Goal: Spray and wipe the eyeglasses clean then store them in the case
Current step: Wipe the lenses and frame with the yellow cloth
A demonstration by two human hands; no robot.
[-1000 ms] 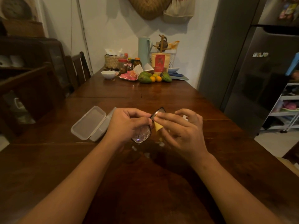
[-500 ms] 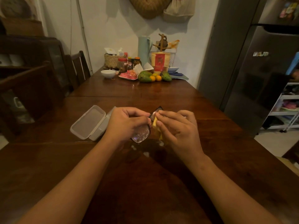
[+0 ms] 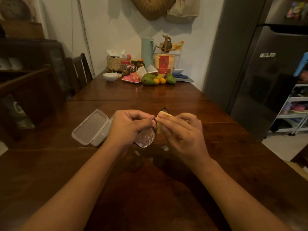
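Left hand point(image 3: 131, 125) is gripping the dark-framed eyeglasses point(image 3: 145, 137) above the wooden table point(image 3: 166, 189), steadying them while the right hand point(image 3: 181, 130) is pinching a yellow cloth point(image 3: 160, 121) over one lens; clear plastic case point(image 3: 91, 128) is sitting open nearby, ready.

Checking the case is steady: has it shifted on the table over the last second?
No. The open case lies at the same table seam, beside the left hand.
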